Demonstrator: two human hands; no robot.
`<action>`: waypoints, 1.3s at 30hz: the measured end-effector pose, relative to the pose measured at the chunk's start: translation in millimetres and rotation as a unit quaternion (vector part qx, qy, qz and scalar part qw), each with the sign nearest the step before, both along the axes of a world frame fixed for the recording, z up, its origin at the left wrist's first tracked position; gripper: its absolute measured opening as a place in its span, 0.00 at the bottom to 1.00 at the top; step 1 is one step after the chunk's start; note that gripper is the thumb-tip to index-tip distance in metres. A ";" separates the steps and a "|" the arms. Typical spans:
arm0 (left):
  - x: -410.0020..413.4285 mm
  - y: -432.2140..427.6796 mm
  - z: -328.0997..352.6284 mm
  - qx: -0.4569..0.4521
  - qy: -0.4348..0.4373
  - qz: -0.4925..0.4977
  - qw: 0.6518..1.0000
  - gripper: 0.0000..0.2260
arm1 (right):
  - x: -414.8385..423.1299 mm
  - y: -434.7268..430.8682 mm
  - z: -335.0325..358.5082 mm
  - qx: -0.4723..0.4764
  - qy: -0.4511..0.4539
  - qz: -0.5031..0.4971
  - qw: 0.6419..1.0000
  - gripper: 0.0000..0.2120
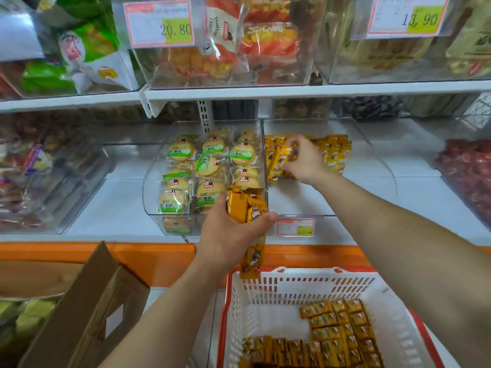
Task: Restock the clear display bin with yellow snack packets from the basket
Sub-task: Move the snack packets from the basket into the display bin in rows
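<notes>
- Several small yellow glossy snack packets [245, 208] sit bunched in the left hand [225, 235] grip; judged light, soft and slippery, so clamp mid-length.
- Inside the clear plastic display bin [318, 215], the right hand [303, 160] grip pinches more packets.

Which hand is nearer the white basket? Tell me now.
Left. The left hand grips yellow packets just above the basket at its far rim; the right hand is farther up, holding packets inside the clear bin.

one white basket [292, 288], one cardboard box [87, 301], three price tags [159, 23], yellow snack packets [342, 328] beyond counting.
</notes>
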State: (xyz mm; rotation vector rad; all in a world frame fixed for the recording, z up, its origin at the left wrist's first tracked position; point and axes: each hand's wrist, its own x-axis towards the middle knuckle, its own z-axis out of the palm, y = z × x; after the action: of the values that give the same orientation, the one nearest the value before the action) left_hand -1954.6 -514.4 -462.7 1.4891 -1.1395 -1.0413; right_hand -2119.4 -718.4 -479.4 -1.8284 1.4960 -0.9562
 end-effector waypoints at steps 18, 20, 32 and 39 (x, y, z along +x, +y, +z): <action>14.6 -5.2 -5.0 0.016 0.059 0.034 0.998 0.18 | 6.7 -11.2 -12.0 0.070 0.045 -0.014 0.996 0.24; 9.8 -3.4 -2.5 0.017 0.083 0.031 0.996 0.17 | -2.4 20.6 10.5 0.035 0.013 -0.022 0.999 0.19; -39.5 12.8 12.0 0.062 0.167 -0.015 0.984 0.25 | -33.8 223.8 31.3 0.145 -0.130 0.119 0.973 0.20; -52.2 12.2 15.1 0.092 0.199 -0.025 0.975 0.15 | -49.0 217.2 24.6 0.222 -0.326 0.102 0.913 0.10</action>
State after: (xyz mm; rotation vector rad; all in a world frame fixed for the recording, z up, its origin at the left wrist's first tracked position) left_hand -2006.8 -502.2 -447.6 1.3156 -0.8152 -1.4357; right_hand -2168.4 -501.3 -454.8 -1.1446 0.9748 -0.9063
